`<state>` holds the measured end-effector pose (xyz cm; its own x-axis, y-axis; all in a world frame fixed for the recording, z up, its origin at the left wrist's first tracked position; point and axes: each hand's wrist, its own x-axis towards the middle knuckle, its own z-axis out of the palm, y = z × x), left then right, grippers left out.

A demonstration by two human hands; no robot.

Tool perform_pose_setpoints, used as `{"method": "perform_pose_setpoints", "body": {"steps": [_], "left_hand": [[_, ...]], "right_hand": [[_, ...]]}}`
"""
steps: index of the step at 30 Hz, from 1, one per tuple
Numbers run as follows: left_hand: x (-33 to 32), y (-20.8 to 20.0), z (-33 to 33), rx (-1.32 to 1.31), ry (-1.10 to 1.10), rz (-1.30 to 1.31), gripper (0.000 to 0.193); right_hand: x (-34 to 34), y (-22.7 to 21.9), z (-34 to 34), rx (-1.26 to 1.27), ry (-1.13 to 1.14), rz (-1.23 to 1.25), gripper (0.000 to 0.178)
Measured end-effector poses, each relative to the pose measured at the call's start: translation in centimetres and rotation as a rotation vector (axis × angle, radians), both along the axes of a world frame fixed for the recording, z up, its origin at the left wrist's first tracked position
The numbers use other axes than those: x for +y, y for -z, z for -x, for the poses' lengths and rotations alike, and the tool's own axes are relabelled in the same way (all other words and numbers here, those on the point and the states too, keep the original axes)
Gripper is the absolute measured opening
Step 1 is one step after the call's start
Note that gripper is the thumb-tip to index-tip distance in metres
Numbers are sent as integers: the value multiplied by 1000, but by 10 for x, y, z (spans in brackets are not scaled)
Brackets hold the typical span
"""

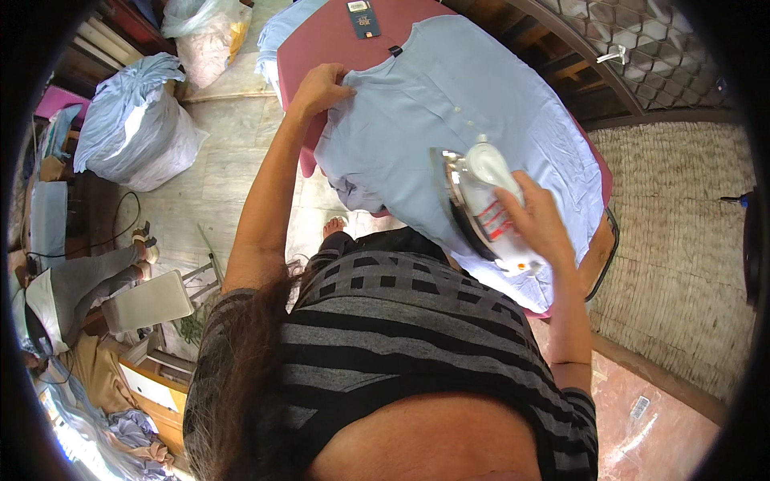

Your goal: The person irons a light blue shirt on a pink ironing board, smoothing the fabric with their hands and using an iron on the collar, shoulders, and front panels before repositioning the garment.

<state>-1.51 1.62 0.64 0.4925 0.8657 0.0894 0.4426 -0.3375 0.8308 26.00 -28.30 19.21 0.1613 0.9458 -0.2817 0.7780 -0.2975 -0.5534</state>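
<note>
A light blue shirt (385,144) lies spread over a maroon-covered table (337,44), its small buttons showing near the middle. My right hand (539,215) is closed around the handle of a white and silver clothes iron (489,210). The iron is tilted, with its metal soleplate edge turned to the left; whether it touches the cloth I cannot tell. At the shirt's upper left edge, my left hand (322,88) has its fingers closed on the fabric. A dark tag (362,19) lies beyond the collar, joined to it by a thin string.
Large bundles of clothes (132,132) and a plastic bag (207,40) stand on the floor at left. A folding chair (148,302) and another person's legs (96,284) are lower left. A metal lattice gate (642,48) borders the far right, above a woven mat (674,232).
</note>
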Motion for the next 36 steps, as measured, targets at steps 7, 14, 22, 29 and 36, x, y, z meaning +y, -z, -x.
{"method": "perform_pose_setpoints", "body": {"steps": [7,14,22,29,36], "left_hand": [[-20,-19,-10,87,-171,-130,33],[-12,-16,-9,107,-216,-144,45],[-82,-30,25,285,-171,-49,43],[-112,-5,30,266,-385,-282,34],[-120,7,33,266,-447,-265,36]], "right_hand": [[52,50,76,49,-90,-193,33],[135,57,76,-18,-190,-245,35],[164,60,68,3,-301,-305,34],[194,58,79,-27,-359,-293,33],[160,59,89,34,-382,-239,34]]}}
